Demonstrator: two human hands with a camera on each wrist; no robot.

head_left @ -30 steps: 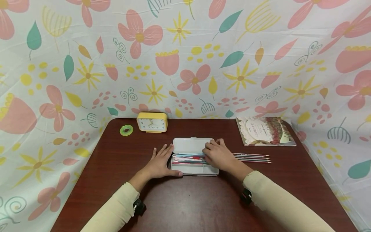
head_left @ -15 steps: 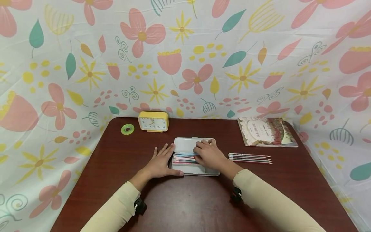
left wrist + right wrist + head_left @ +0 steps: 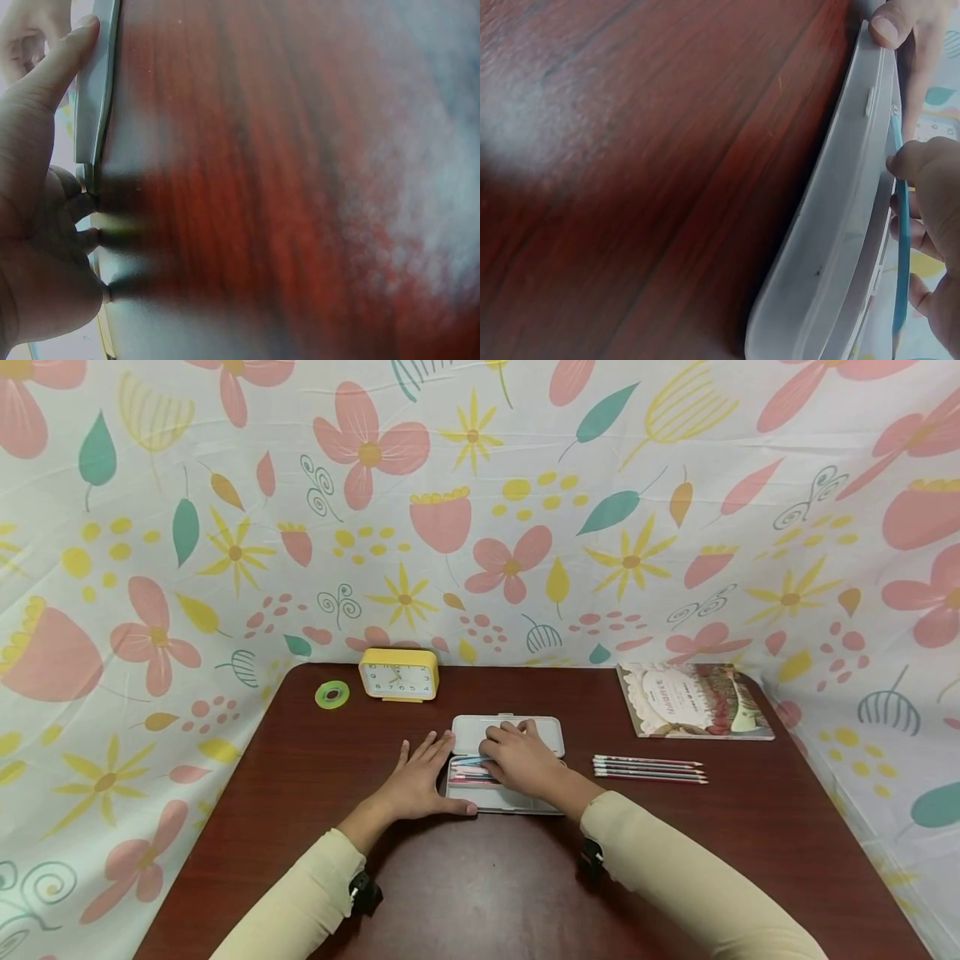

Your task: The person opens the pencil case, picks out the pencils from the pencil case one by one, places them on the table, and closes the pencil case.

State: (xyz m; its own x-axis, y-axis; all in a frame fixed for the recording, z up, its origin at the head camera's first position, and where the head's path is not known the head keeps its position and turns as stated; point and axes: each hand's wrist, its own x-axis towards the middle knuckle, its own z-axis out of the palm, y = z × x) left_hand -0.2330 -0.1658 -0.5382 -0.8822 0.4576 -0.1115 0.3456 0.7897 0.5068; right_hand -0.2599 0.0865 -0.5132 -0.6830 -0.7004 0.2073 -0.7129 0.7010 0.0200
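Note:
A white pencil case (image 3: pixel 480 799) lies with its lid raised on the table, several pencils (image 3: pixel 471 772) inside. My left hand (image 3: pixel 412 783) is spread at the case's left end, its straight thumb pressing the front edge. In the left wrist view, the other fingers reach past the end of the case (image 3: pixel 91 112). Over the case, my right hand (image 3: pixel 523 764) pinches a light-blue pencil (image 3: pixel 903 240) between thumb and fingers. In the right wrist view the pencil stretches lengthwise above the tray; the hand hides part of it.
Right of the case, several pencils (image 3: pixel 648 769) lie side by side, points to the right. A book (image 3: pixel 690 702) lies at the back right. At the back left are a yellow alarm clock (image 3: pixel 400 677) and a green tape roll (image 3: pixel 332 695).
My right hand has slid left along the case with the blue pencil, uncovering the near ends of the row of pencils. The left hand has stayed in place.

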